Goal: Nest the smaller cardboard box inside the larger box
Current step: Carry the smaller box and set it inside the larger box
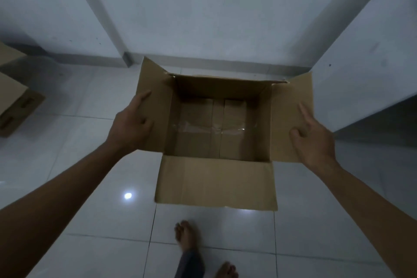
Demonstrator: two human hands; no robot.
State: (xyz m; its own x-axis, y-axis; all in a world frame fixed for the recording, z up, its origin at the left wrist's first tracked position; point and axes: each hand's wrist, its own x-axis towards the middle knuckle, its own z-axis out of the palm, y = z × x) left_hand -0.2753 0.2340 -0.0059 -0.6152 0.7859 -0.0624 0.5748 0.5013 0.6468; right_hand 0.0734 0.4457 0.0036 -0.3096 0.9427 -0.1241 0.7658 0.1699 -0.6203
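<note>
Your left hand (132,125) presses loosely spread fingers onto the left flap of the open cardboard box (216,176); your right hand (313,140) does the same on the right flap, index finger extended. All four flaps fold outward, so the taped interior is unobstructed. The box stands on the tiled floor (90,210) near the wall (203,18). Other cardboard boxes (15,101) sit well apart at the left edge. Your bare feet (186,236) are near the front flap.
</note>
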